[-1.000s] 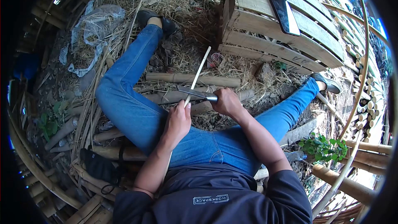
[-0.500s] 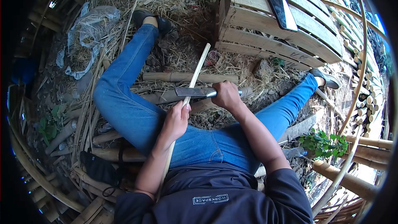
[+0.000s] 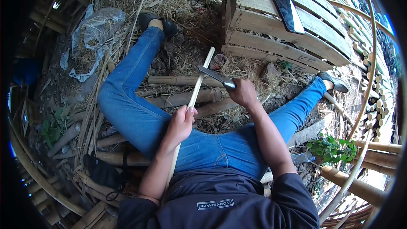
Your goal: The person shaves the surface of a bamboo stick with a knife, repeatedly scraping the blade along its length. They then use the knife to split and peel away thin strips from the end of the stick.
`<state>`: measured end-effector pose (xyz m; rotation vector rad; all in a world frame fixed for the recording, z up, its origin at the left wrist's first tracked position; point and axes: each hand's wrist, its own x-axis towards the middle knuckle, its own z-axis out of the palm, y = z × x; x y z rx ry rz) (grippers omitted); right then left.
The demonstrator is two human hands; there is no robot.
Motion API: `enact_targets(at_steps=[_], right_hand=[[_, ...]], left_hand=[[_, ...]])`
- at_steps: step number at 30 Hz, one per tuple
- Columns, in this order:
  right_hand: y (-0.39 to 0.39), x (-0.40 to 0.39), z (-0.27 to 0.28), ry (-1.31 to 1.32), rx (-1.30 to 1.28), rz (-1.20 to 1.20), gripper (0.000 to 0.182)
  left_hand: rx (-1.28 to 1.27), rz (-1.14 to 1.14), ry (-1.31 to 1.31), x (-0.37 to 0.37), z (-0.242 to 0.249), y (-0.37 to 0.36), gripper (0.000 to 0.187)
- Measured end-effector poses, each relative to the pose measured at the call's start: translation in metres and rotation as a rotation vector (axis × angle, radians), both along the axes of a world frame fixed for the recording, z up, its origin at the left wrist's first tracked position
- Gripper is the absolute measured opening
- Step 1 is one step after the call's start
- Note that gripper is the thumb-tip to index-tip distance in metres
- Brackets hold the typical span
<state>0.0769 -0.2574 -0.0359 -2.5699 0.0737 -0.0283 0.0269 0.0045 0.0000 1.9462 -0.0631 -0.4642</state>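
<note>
A long pale strip, apparently bamboo [image 3: 197,88], slants up from beside my torso past my lap. My left hand [image 3: 182,121] is closed around it below the blade. In my right hand [image 3: 244,92] is the handle of a knife [image 3: 215,75], gripped in a closed fist. The flat metal blade points up and left, its tip end lying against or over the strip near its upper part. My fingers hide most of the handle.
A slatted wooden crate [image 3: 263,23] stands ahead on the right with a phone [image 3: 288,12] on top. Bamboo pieces [image 3: 182,80] lie between my legs. A plastic bag [image 3: 99,27] is at the upper left, a black pouch [image 3: 101,171] at the lower left, a leafy plant [image 3: 333,149] at the right.
My right hand has moved slightly right, and the blade has swung from nearly level to tilted, its tip higher along the strip. My left hand still grips the strip in nearly the same place.
</note>
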Motion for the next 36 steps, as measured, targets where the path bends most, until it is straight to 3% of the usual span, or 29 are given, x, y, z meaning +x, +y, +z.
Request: enact_targets(at_steps=[1, 4, 8, 11, 17, 20, 30, 33, 36], right_hand=[[0.002, -0.004, 0.003, 0.008, 0.013, 0.03, 0.015], [0.019, -0.016, 0.01, -0.044, 0.128, 0.157, 0.014], [0.042, -0.021, 0.019, 0.052, 0.061, 0.261, 0.017], [0.047, -0.022, 0.001, 0.077, 0.02, 0.227, 0.017], [0.042, -0.016, -0.001, 0.074, -0.112, 0.231, 0.012], [0.036, -0.007, -0.001, 0.071, -0.114, 0.172, 0.012], [0.031, -0.001, 0.001, -0.025, -0.093, 0.202, 0.012], [0.025, 0.003, -0.009, -0.033, -0.151, 0.147, 0.014], [-0.007, 0.021, -0.011, -0.046, -0.065, -0.08, 0.016]], left_hand=[[-0.123, 0.038, 0.088, 0.005, -0.008, 0.001, 0.028], [-0.018, 0.056, 0.1, 0.011, -0.009, 0.003, 0.033], [0.025, 0.051, 0.024, 0.01, -0.009, 0.002, 0.03], [0.122, -0.01, -0.231, 0.007, -0.005, -0.001, 0.028], [0.267, -0.014, -0.498, 0.002, -0.006, -0.007, 0.019], [0.285, -0.04, -0.299, -0.001, 0.001, -0.006, 0.021], [0.314, -0.028, -0.309, -0.002, 0.009, -0.009, 0.022], [0.337, -0.02, -0.371, -0.009, 0.008, -0.008, 0.021], [0.392, -0.052, -0.338, -0.024, 0.016, -0.007, 0.021]])
